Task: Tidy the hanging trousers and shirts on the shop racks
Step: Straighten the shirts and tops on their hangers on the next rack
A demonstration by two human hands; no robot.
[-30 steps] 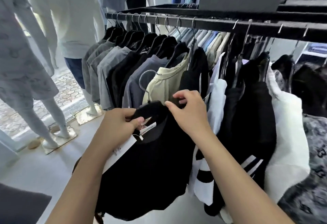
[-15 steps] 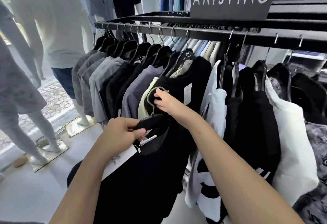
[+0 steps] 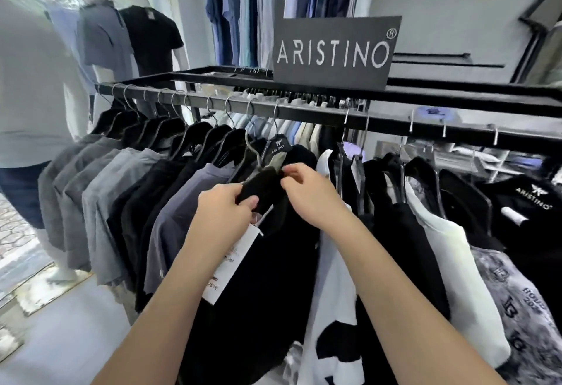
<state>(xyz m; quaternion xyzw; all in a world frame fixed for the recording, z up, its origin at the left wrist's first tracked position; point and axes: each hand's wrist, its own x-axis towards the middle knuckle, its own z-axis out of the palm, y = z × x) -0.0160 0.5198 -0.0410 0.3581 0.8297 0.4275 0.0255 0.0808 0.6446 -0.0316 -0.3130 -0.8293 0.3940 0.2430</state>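
A black shirt [image 3: 258, 287] on a black hanger [image 3: 264, 182] sits in the middle of the view, in front of the row of garments on the black rack rail [image 3: 304, 111], between a slate-blue T-shirt [image 3: 179, 232] on its left and a white shirt with black patches [image 3: 331, 308] on its right. The hanger's wire hook [image 3: 252, 149] points up below the rail; whether it is hooked onto the rail cannot be told. The left hand [image 3: 223, 214] grips the left shoulder of the hanger with its fingers curled round the fabric at the collar, and a white price tag [image 3: 231, 263] dangles just below it against the shirt's front. The right hand [image 3: 310, 194] pinches the top of the hanger near the base of the hook, fingertips bent in toward the thumb. Left along the rail hang black, then grey T-shirts [image 3: 100, 202]; to the right hang a black garment, a white shirt [image 3: 453, 263] and a grey printed one [image 3: 517, 293]. A dark sign reading ARISTINO [image 3: 334, 53] stands on top of the rack. Behind it blue and pale shirts [image 3: 243, 19] hang on the wall, and dressed mannequins [image 3: 121, 34] stand at the left by the window.
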